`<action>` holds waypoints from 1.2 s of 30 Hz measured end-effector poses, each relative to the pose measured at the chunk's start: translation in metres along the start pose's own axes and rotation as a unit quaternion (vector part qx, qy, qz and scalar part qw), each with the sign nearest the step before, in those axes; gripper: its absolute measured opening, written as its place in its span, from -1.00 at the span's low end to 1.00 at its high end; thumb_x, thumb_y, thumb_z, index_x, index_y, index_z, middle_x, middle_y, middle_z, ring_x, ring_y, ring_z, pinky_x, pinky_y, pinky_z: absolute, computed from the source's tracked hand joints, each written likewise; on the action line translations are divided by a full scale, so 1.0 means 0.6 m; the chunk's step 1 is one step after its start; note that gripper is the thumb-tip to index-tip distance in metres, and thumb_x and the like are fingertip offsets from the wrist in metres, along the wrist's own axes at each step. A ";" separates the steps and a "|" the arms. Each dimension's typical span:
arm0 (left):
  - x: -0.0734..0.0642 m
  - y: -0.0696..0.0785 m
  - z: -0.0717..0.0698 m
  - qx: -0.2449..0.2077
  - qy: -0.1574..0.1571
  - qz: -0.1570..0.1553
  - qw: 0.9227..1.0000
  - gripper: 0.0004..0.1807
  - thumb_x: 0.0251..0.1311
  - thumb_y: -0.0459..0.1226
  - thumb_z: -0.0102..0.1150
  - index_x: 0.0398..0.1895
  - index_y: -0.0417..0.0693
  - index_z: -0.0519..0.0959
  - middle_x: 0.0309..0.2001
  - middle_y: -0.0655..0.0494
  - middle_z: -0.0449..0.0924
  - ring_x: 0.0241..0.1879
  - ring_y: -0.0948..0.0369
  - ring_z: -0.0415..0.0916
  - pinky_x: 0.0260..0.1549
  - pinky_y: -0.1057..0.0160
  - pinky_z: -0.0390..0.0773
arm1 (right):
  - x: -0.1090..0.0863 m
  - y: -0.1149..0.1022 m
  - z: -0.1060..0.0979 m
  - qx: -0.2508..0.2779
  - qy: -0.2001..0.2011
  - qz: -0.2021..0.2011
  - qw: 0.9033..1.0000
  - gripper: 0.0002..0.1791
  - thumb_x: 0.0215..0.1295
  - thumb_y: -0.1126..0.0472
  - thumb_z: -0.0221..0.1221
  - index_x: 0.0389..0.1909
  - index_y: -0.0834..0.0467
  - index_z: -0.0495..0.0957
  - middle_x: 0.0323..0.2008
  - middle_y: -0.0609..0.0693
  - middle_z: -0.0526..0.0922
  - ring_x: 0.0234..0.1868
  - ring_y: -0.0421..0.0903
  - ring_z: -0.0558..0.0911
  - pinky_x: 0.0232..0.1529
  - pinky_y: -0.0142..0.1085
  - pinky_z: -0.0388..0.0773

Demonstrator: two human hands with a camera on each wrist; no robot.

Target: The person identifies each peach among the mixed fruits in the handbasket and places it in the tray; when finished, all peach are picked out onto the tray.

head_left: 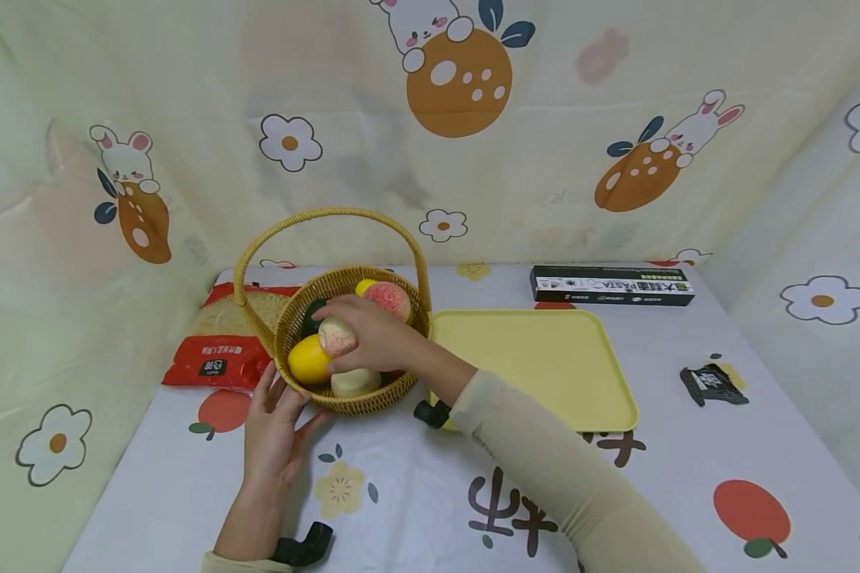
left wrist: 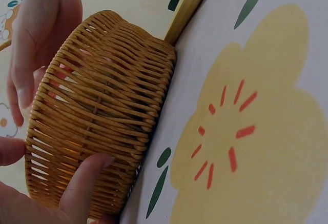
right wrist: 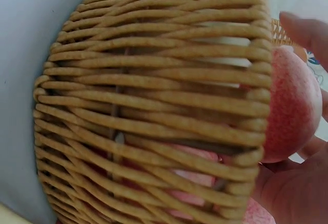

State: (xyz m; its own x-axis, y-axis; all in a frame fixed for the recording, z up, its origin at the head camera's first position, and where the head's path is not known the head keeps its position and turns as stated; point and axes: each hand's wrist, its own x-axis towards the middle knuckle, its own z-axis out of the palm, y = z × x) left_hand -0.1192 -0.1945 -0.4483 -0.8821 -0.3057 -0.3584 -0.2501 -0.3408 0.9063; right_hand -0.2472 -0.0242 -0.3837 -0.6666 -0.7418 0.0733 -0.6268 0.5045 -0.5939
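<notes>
A woven wicker basket (head_left: 358,406) with a tall arched handle holds several fruit-like pieces. Inside it my right hand (head_left: 376,330) grips a pale, pink-speckled peach (head_left: 338,337); the right wrist view shows this peach (right wrist: 294,103) redder, above the rim. Beside it lie a smooth yellow fruit (head_left: 308,360), a pale round piece (head_left: 356,383), a pink-red peach (head_left: 389,300) and a dark green piece (head_left: 312,318) partly behind my fingers. My left hand (head_left: 275,434) touches the basket's near left side, its thumb (left wrist: 84,183) against the weave and a finger at the rim.
Right of the basket lies a yellow tray (head_left: 537,366), partly beneath my right forearm. A red bag (head_left: 222,358) with a see-through window sits behind the basket's left side. A black pasta box (head_left: 612,285) stands at the back; a small black packet (head_left: 713,385) lies far right.
</notes>
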 end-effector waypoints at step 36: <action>0.000 -0.006 0.005 0.010 0.014 0.012 1.000 -0.11 0.46 -0.30 0.15 0.70 0.54 0.03 0.68 0.22 0.08 0.43 0.05 0.41 0.00 0.10 0.79 | -0.198 0.079 -0.125 0.125 0.172 0.021 0.977 -0.33 0.14 0.22 0.54 0.31 0.03 0.59 0.34 0.02 0.60 0.28 0.04 0.59 0.17 -0.03 0.68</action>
State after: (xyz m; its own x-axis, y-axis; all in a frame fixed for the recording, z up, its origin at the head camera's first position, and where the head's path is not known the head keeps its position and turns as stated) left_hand -0.1194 -0.1909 -0.4507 -0.8762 -0.3395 -0.3419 -0.2368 -0.3145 0.9192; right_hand -0.2282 0.1211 -0.3605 -0.8128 -0.5083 0.2844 -0.5064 0.3753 -0.7763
